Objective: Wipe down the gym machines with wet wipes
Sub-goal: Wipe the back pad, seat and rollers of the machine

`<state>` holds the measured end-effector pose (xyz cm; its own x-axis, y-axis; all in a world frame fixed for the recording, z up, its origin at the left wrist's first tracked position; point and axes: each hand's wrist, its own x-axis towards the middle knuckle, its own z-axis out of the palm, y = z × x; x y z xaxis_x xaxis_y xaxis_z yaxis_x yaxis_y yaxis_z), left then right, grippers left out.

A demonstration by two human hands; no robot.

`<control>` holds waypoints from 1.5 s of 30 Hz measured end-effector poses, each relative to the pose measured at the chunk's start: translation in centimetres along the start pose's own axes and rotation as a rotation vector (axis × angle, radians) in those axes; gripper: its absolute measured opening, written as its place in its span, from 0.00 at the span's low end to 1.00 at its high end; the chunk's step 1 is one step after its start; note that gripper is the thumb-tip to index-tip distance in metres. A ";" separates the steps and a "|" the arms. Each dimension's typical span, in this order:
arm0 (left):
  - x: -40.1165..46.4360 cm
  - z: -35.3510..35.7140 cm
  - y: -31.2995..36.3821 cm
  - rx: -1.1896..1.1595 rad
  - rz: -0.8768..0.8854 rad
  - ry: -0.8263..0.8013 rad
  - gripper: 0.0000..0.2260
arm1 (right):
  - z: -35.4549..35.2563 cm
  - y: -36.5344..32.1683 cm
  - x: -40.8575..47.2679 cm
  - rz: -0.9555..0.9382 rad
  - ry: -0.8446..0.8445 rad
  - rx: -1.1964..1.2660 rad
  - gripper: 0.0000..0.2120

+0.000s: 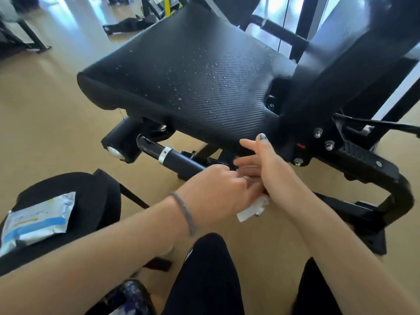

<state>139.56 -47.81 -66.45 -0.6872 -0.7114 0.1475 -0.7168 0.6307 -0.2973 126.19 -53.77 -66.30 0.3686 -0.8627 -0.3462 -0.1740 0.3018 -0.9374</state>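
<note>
The left hand (218,187) curls its fingers around a white wipe (252,209) pressed against the right hand (261,169), whose fingers are straight and spread, just below the droplet-speckled black seat (181,71), with the wipes pack (36,220) lying well to the left.

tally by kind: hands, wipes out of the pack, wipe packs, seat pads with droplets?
Hands: 2, left hand and right hand
Loose wipes: 1, white wipe between the hands
Wipe packs: 1, pack lying on a black pad
Droplet-covered seat pads: 1, seat pad
Total: 5
</note>
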 end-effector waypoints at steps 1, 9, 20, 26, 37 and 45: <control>-0.7 -0.2 -1.7 -0.008 0.030 -0.037 0.07 | 0.1 -0.6 0.4 0.010 0.015 0.015 0.23; -5.5 -2.4 -7.8 0.105 0.006 -0.093 0.24 | 0.0 -1.6 1.3 -0.100 0.076 0.067 0.24; -1.6 -2.9 -8.0 -0.104 -0.272 0.078 0.06 | 2.1 -3.3 1.1 -0.247 0.291 0.066 0.15; 0.8 -3.0 -13.9 -0.127 -0.699 0.330 0.22 | 4.0 -5.0 -0.1 -0.465 0.409 -0.043 0.15; 0.7 -0.8 -13.7 -0.073 -0.647 0.110 0.51 | 3.5 -4.0 4.8 -0.630 0.146 -0.601 0.22; -2.4 -1.4 -11.7 -0.113 -1.094 0.247 0.40 | 5.6 -5.4 8.6 -0.656 -0.092 -1.162 0.26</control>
<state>149.43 -53.08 -61.98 0.3218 -0.8261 0.4626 -0.9461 -0.2615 0.1913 135.40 -60.60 -64.43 0.7342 -0.6703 0.1077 -0.5964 -0.7126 -0.3695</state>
